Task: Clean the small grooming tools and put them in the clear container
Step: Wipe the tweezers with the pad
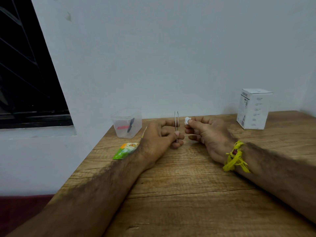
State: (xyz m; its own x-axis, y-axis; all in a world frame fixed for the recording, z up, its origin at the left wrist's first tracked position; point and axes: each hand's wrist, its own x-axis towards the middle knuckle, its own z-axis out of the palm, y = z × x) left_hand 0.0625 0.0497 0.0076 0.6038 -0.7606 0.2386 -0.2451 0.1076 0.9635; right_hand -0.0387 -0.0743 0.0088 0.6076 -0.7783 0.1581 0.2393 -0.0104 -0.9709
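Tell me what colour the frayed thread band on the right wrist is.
Yellow, with a small dark red bead; the frayed thread band shows best in the head view.

Plain pale wall point(171, 57) behind a wood-grain surface point(188, 185). At left, dark window point(25, 74) with slanted bars, pale sill below it. Dim, even light. Strip of dark red floor point(22, 211) at lower left.

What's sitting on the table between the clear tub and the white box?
In the head view, both hands lie between the clear tub and the white box: the left hand holds tweezers upright, the right hand pinches a white wad.
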